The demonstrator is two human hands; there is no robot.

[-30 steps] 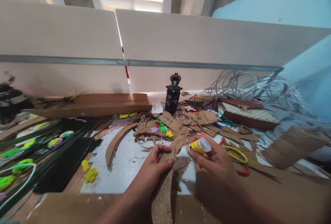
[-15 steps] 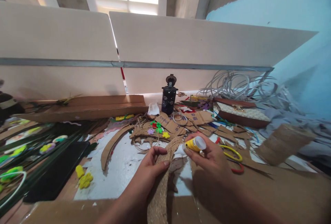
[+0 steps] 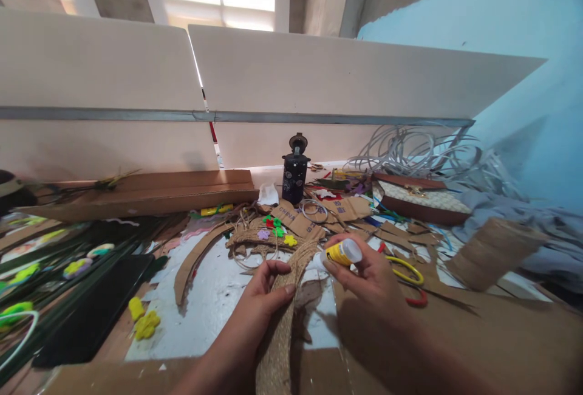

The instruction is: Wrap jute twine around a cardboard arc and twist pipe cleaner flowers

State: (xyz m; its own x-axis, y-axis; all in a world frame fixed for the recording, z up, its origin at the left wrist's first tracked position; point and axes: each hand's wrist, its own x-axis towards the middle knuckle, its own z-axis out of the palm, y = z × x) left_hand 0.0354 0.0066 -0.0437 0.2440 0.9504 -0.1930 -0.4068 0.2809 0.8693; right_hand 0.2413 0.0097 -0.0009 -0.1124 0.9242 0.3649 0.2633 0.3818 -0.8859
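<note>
My left hand (image 3: 266, 295) grips a curved, twine-wrapped strip (image 3: 277, 334) between thumb and fingers; the strip runs from the bottom edge up toward the middle of the table. In my right hand (image 3: 364, 276) is a small glue bottle (image 3: 342, 253), white with a yellow label, tilted so its nozzle points left at the strip's edge. Whether the nozzle touches the twine I cannot tell. Just beyond, another twine-wrapped piece (image 3: 248, 239) bears small fuzzy flowers: a yellow flower (image 3: 290, 240), a purple flower (image 3: 263, 234), and green and red ones.
A dark bottle with a raised lid (image 3: 294, 176) stands at the back. Scissors (image 3: 412, 273) and a twine roll (image 3: 494, 255) lie to the right, near a handbag (image 3: 419, 200). At left are a curved cardboard strip (image 3: 194, 264), yellow fuzzy flower (image 3: 146, 326) and dark tablet-like slab (image 3: 95, 316).
The whole view has shifted slightly. Both hands keep their hold on the strip and the glue bottle, with almost no movement between them.
</note>
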